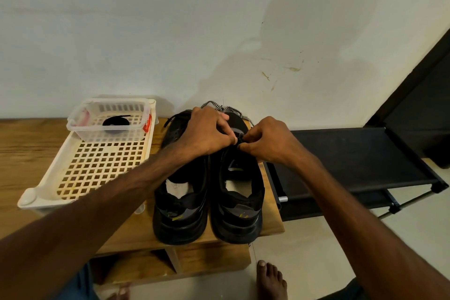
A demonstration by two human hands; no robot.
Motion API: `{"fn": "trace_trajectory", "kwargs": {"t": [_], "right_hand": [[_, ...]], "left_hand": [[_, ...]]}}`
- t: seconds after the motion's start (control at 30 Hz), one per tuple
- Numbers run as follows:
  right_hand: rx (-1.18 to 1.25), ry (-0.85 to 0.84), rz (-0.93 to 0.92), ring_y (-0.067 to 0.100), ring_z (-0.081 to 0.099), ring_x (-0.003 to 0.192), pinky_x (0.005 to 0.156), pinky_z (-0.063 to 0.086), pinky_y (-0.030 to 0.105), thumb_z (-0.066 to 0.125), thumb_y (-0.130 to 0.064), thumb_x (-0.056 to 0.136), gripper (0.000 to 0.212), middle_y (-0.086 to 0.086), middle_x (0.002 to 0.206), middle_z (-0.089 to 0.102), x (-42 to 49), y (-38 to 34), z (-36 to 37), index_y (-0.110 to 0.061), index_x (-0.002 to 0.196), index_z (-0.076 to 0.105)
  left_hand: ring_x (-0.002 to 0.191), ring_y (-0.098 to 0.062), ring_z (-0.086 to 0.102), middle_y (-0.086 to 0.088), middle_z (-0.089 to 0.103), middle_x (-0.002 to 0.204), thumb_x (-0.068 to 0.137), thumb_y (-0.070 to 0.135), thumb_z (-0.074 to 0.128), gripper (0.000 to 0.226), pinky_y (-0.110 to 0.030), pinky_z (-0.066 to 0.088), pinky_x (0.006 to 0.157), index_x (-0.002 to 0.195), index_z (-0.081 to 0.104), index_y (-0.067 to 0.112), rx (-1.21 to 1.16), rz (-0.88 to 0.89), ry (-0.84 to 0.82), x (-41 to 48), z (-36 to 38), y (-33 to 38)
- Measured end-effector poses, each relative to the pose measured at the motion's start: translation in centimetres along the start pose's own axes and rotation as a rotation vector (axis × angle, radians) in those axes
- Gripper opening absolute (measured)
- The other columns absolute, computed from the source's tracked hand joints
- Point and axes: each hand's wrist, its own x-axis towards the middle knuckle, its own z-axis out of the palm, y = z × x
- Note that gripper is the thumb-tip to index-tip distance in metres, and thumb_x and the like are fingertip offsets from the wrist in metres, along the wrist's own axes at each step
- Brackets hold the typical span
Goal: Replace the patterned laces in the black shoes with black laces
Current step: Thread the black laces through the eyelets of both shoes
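While pinching something dark, likely black lace, in left grip and right grip, fingertip to fingertip over the right shoe on the counter, thread away along its long axis, toes toward wall and patterned lace

Wall tight behind black shoes, closing far side. Perforated tray with clear box fills left of table; narrow bare-wood gap between tray and shoes. Right edge flanked by black rack.
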Motion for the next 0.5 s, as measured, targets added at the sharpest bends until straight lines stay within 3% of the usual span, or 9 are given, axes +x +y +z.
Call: {"fn": "trace_trajectory", "kwargs": {"t": [0.13, 0.3, 0.5], "right_hand": [[0.024, 0.046, 0.014, 0.007, 0.065, 0.068, 0.055, 0.044, 0.015, 0.071, -0.018, 0.092, 0.015, 0.002, 0.091, 0.078, -0.1, 0.2, 0.1, -0.016, 0.101, 0.083], [0.101, 0.034, 0.049, 0.012, 0.071, 0.062, 0.056, 0.056, 0.018, 0.066, -0.012, 0.094, 0.017, 0.001, 0.086, 0.077, -0.1, 0.5, 0.0, -0.015, 0.094, 0.083], [0.187, 0.000, 0.078, 0.020, 0.076, 0.069, 0.059, 0.062, 0.025, 0.067, -0.010, 0.094, 0.015, 0.005, 0.089, 0.077, -0.2, 0.6, -0.2, -0.012, 0.094, 0.082]], "left_hand": [[0.131, -0.017, 0.048, 0.011, 0.069, 0.125, 0.074, 0.029, 0.087, 0.006, -0.028, 0.027, 0.104, 0.075, 0.081, 0.031, 0.027, -0.033, -0.008, 0.2, 0.4, 0.1], [0.130, -0.020, 0.045, 0.013, 0.069, 0.122, 0.075, 0.025, 0.086, 0.007, -0.031, 0.035, 0.107, 0.074, 0.081, 0.031, 0.063, -0.039, -0.018, 0.4, 1.2, 0.3], [0.127, -0.019, 0.034, 0.017, 0.065, 0.125, 0.078, 0.017, 0.079, 0.007, -0.028, 0.034, 0.096, 0.081, 0.084, 0.022, 0.138, -0.015, 0.026, 0.1, 2.1, 1.1]]}}
